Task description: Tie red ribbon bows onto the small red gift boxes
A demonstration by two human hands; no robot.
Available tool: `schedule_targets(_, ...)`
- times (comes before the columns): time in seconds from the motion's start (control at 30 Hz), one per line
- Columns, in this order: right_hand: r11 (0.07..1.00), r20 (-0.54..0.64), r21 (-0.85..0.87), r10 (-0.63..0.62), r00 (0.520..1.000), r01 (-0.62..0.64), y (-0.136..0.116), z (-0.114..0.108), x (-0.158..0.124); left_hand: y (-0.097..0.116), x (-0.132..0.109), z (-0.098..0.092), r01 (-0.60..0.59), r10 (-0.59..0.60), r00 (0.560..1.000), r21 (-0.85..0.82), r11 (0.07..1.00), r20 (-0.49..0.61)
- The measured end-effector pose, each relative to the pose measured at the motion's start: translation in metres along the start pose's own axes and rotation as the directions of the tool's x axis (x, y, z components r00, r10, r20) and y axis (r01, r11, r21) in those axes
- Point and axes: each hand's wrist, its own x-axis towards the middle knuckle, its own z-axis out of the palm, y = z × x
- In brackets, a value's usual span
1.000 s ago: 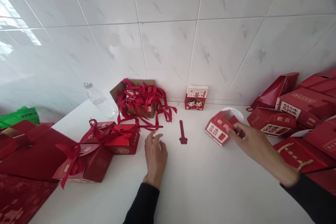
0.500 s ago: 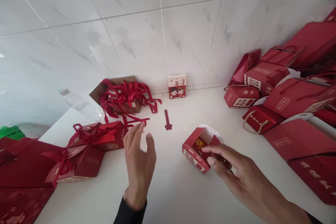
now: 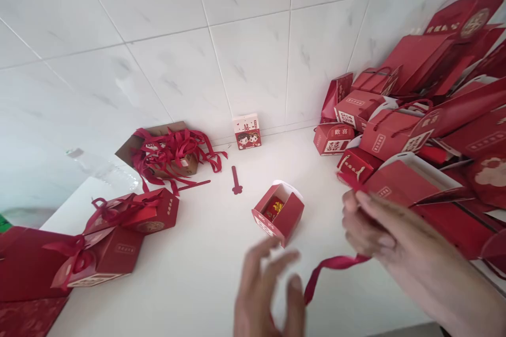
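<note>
Where it leaves right hand (image 3: 389, 239), red ribbon (image 3: 336, 263) curls, narrow, satiny.

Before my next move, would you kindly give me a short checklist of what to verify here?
1. Ribbon secured in the right hand: ok, the hand is closed around it.
2. Left hand gripping the ribbon: cannot tell; the hand is blurred and the ribbon disappears behind its thumb.
3. Middle box resting on the white table: ok.
4. Middle box closed: not ok; its top is open, showing a red item with gold decoration inside.
5. Middle box apart from the pile of boxes on the right: ok, a gap shows.
</note>
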Motion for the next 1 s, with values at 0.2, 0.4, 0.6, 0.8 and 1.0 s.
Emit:
schedule_targets(0.2, 0.875, -0.189, -0.415, -0.352, 0.916, 0.251, 0.0, -0.017, 0.03, -0.028, 0.056, 0.022, -0.094, 0.083, 0.995, 0.271, 0.958, 0.052)
schedule_targets(0.4, 0.807, 0.092, -0.585, -0.028, 0.995, 0.076, 0.055, -0.008, 0.04, -0.043, 0.056, 0.007, -0.142, 0.106, 0.982, 0.247, 0.959, 0.154)
schedule_targets(0.6, 0.652, 0.331, -0.719, 0.019, 0.943, 0.239, 0.066, 0.01, -0.004, -0.046, 0.033, -0.022, -0.077, 0.037, 0.979, 0.196, 0.978, 0.202)
schedule_targets(0.8, 0.67, 0.433, -0.695, 0.101, 0.896, 0.261, 0.073, 0.017, -0.021, -0.042, 0.007, -0.013, -0.124, 0.072, 0.952, 0.161, 0.979, 0.297)
schedule_targets(1.0, 0.705, 0.239, -0.708, 0.189, 0.952, 0.038, 0.068, 0.008, -0.022, -0.032, 0.002, -0.021, -0.136, 0.099, 0.979, 0.215, 0.967, 0.178)
